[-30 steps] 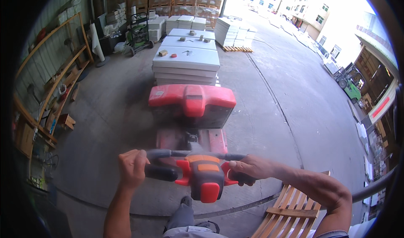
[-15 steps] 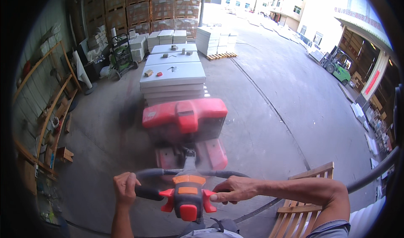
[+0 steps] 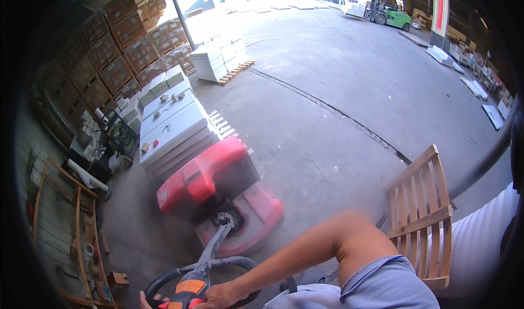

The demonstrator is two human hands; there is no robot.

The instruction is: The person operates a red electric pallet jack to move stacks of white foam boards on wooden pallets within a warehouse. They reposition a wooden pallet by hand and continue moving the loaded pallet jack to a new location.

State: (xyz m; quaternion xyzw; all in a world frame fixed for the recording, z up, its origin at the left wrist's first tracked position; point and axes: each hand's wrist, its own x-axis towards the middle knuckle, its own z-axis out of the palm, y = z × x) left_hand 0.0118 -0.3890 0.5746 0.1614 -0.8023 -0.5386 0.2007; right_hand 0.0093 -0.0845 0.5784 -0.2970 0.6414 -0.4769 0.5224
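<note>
A red electric pallet jack [image 3: 204,172] stands ahead of me, its black loop handle [image 3: 238,262] swung to the lower left of the head view. My left hand [image 3: 151,300], partly cut off by the lower edge, is closed round the handle's left side. On the other side my right hand [image 3: 221,295] grips beside the orange-and-black control head [image 3: 191,287], with its fingertips partly hidden. Beyond the jack lies a long stack of white boards [image 3: 177,126] with small blocks and a red item on top.
A wooden slatted pallet [image 3: 419,221] leans at my right beside a white ribbed roll [image 3: 480,243]. Along the left wall stands a wooden frame [image 3: 79,227]. Another white stack [image 3: 210,63] sits on a pallet farther off. A green forklift [image 3: 390,14] is at the far right.
My view has turned right, and the jack now sits at an angle. The handle and both hands have swung to the lower left. My right arm reaches across my front.
</note>
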